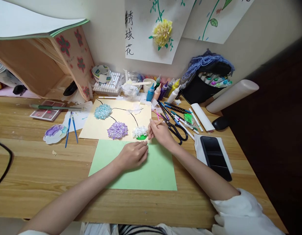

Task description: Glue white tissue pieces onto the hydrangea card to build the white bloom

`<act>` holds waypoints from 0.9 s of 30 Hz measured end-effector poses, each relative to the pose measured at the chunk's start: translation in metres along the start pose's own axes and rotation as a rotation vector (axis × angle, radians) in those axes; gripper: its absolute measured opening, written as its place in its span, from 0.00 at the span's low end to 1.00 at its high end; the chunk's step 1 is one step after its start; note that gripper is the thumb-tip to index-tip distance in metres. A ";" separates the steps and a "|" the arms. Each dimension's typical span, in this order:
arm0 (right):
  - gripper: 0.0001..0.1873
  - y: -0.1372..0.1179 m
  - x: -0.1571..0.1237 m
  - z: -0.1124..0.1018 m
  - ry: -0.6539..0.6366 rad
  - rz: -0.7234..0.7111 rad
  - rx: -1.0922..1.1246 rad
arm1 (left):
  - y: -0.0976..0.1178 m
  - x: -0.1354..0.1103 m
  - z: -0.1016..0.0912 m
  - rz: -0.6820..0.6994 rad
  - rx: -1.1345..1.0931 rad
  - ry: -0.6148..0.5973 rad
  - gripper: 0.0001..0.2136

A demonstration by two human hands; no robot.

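My left hand (133,155) rests on a light green paper sheet (151,171), fingers curled together and pressing down. My right hand (159,132) pinches a thin wooden stick (157,123) whose tip meets a white paper-tuft flower (139,131) on a green disc (142,137). That flower sits at the lower edge of a cream sheet (121,116) with drawn black stems, a blue tuft flower (103,111) and a purple tuft flower (117,130).
Black scissors (175,129) and several pens (179,114) lie right of my right hand. A black phone (214,155) lies on white paper. Paint bottles (163,89), a marker tray (108,85), a palette (55,133), brushes (71,125) and a cardboard house (43,65) ring the wooden desk (43,169).
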State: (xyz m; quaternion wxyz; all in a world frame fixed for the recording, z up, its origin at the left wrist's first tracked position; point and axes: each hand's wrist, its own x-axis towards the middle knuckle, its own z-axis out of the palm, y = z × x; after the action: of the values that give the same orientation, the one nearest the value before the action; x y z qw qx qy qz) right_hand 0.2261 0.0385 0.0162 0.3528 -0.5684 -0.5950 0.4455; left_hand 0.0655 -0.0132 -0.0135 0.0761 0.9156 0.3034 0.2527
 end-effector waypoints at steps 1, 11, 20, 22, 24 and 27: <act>0.25 0.000 -0.002 -0.002 -0.003 0.002 0.033 | 0.000 0.000 0.000 0.002 0.007 -0.002 0.10; 0.24 0.033 -0.031 -0.012 0.159 -0.072 0.413 | 0.003 -0.002 -0.003 -0.008 0.026 -0.085 0.10; 0.23 0.049 -0.033 -0.003 0.296 -0.054 0.523 | -0.076 0.063 -0.045 -0.757 0.283 0.002 0.11; 0.24 0.048 -0.034 -0.003 0.295 -0.057 0.516 | -0.103 0.074 -0.045 -0.862 0.264 -0.130 0.09; 0.24 0.047 -0.034 -0.004 0.293 -0.051 0.515 | -0.122 0.079 -0.041 -0.897 0.233 -0.175 0.08; 0.24 0.047 -0.033 -0.004 0.281 -0.046 0.520 | -0.132 0.079 -0.035 -0.916 0.204 -0.191 0.07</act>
State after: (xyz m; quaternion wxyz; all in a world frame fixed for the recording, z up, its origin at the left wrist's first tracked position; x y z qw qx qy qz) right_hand 0.2506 0.0044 -0.0227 0.5755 -0.5015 -0.4190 0.4917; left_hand 0.0339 0.1389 0.0112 0.1170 0.7095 0.6907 0.0769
